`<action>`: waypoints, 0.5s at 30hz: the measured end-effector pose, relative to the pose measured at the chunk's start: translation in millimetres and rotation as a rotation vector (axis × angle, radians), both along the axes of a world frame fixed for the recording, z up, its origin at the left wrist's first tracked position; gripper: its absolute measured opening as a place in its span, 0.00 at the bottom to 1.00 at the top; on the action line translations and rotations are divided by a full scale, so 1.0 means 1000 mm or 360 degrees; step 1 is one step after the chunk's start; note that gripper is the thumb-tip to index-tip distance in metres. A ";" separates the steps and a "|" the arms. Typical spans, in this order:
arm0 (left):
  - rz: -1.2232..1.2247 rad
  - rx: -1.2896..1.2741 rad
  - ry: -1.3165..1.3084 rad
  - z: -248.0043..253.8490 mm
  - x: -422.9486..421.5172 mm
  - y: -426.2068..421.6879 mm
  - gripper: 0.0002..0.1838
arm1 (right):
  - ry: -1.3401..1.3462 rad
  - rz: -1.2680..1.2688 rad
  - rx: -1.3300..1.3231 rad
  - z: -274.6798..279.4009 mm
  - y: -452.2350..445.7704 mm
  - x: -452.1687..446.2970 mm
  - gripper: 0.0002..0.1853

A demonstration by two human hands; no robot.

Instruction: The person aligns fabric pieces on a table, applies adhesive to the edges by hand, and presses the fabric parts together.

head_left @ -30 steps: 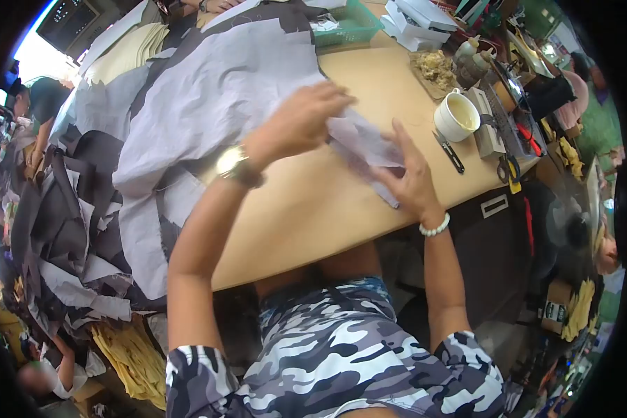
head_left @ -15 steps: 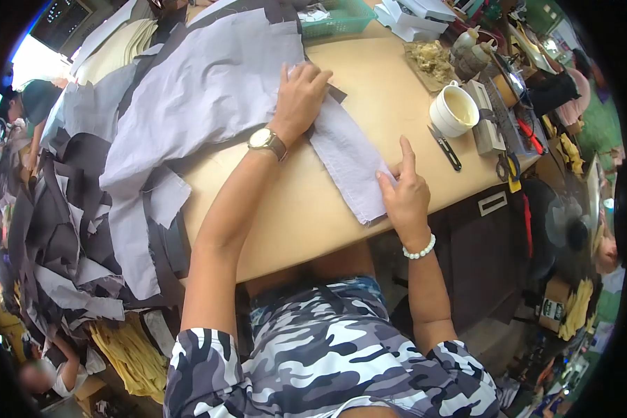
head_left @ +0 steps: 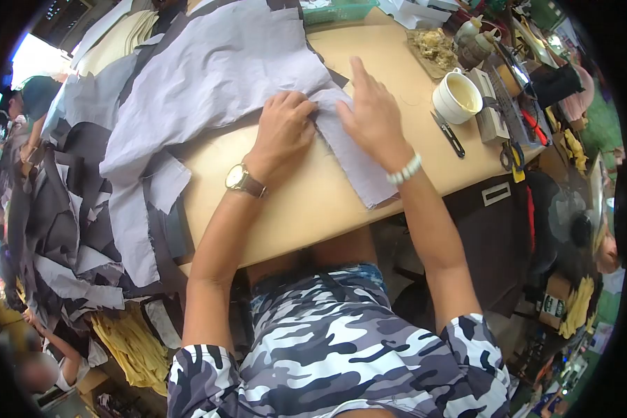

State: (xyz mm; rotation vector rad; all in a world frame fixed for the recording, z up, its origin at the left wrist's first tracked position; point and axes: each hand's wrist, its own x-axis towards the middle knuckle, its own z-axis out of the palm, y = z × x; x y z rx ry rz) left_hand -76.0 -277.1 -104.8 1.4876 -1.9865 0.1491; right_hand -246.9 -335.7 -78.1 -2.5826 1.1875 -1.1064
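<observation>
A: Where did we log the cloth sheet?

B: We noted it across the table's far left part, with scraps heaped to its left.

A: The cloth strip?

B: We found it running from the sheet's right edge toward the near edge, our left hand at its left side, our right hand over its right.

A: Farther right?

B: We recorded a cup, a cutter just before it, a block just right, bottles behind, scissors near the right edge.
</observation>
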 end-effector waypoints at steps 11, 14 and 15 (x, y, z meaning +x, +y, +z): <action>-0.0211 -0.0164 -0.0260 0.008 0.014 0.035 0.11 | -0.0333 0.0095 0.0260 -0.039 -0.055 0.061 0.29; -0.0173 0.0032 -0.0123 0.002 0.019 0.051 0.10 | -0.0157 0.0081 0.0154 -0.029 -0.050 0.063 0.31; -0.0129 0.0064 -0.0056 0.002 0.018 0.056 0.10 | -0.0148 0.0089 0.0121 -0.035 -0.053 0.066 0.31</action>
